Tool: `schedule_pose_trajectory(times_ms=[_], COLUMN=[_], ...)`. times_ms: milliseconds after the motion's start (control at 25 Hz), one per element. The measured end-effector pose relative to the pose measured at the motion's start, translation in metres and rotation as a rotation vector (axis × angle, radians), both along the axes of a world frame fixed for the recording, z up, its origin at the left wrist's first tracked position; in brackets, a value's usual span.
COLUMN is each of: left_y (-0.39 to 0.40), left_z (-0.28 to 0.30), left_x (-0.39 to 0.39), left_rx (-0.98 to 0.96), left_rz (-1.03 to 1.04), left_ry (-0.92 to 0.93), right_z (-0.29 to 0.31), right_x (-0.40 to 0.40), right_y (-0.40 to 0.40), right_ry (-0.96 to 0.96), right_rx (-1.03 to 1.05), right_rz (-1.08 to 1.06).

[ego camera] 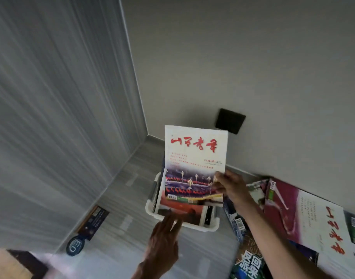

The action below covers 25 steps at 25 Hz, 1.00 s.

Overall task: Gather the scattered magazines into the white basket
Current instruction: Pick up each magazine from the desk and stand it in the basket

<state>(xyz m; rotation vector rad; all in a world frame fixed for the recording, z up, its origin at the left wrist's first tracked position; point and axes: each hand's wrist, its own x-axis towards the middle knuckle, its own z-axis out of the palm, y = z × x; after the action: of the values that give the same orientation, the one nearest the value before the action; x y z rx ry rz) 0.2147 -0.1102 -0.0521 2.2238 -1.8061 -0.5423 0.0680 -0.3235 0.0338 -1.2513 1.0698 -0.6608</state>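
Glossy paper magazine [194, 156], smooth white plastic basket [200, 226], matt grey striped floor [132, 198].

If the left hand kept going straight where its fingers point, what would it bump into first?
Probably the magazines standing in the white basket. The left hand points its straight fingers up over the basket's near rim at them. Depth is hard to judge, so it might touch the rim first.

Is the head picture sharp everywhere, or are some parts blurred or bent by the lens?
Head view: the held magazine reads fairly sharp; the left hand and the left wall are streaked by motion blur; the wide lens bends the wall corner; light is soft, without glare.
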Motion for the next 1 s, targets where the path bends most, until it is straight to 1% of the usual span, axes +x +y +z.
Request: schedule_pose_trajectory(times_ms=[160, 240, 280, 320, 360, 440, 480, 600, 640, 680, 720, 760, 800, 880, 920, 960, 1000], left_y=[-0.002, -0.002, -0.002, -0.002, -0.004, -0.02, -0.036, -0.097, -0.119, -0.136, -0.149, -0.157, -0.16, -0.154, -0.15, -0.148, -0.148], left_z=[0.001, -0.001, -0.002, -0.002, -0.002, 0.008, 0.016, 0.034, 0.036, 0.036, 0.033, 0.029, 0.026, 0.018, 0.016, 0.017, 0.018], left_x=[0.004, 0.006, 0.005, 0.005, 0.007, 0.021, 0.033, 0.076, 0.09, 0.1, 0.107, 0.112, 0.115, 0.118, 0.118, 0.117, 0.116], left_rx=[0.011, 0.031, 0.045, 0.054, 0.057, 0.024, -0.033, -0.234, -0.221, -0.143, -0.039, 0.018, 0.017, -0.094, -0.152, -0.169, -0.136], left_rz=[-0.019, -0.032, -0.041, -0.049, -0.054, -0.009, 0.062, 0.394, 0.497, 0.576, 0.588, 0.561, 0.545, 0.539, 0.517, 0.482, 0.435], left_ry=[0.008, -0.017, -0.019, -0.016, -0.016, 0.036, 0.102, 0.361, 0.46, 0.563, 0.641, 0.699, 0.759, 0.896, 0.908, 0.867, 0.786], right_z=[-0.04, -0.053, -0.059, -0.064, -0.068, -0.065, -0.062, -0.062, -0.064, -0.065, -0.067, -0.069, -0.072, -0.074, -0.074, -0.075, -0.076], right_x=[0.038, 0.033, 0.028, 0.024, 0.022, 0.027, 0.031, 0.037, 0.037, 0.038, 0.038, 0.038, 0.037, 0.034, 0.034, 0.034, 0.035], right_y=[-0.009, -0.008, -0.005, -0.002, 0.0, -0.005, -0.012, -0.038, -0.042, -0.042, -0.04, -0.038, -0.038, -0.035, -0.037, -0.039, -0.04], right_ry=[0.12, 0.25, 0.36, 0.477, 0.559, 0.597, 0.563, 0.319, 0.298, 0.332, 0.362, 0.386, 0.352, 0.189, 0.125, 0.098, 0.135], right_rx=[0.148, 0.148, 0.09, -0.011, -0.114, -0.22, -0.192, 0.094, 0.132, 0.108, 0.064, -0.009, -0.076, -0.113, -0.109, -0.097, -0.09], right_rz=[-0.063, -0.07, -0.063, -0.081, -0.132, -0.253, -0.275, -0.217, -0.167, -0.103, -0.063, -0.06, -0.086, -0.122, -0.138, -0.144, -0.137])
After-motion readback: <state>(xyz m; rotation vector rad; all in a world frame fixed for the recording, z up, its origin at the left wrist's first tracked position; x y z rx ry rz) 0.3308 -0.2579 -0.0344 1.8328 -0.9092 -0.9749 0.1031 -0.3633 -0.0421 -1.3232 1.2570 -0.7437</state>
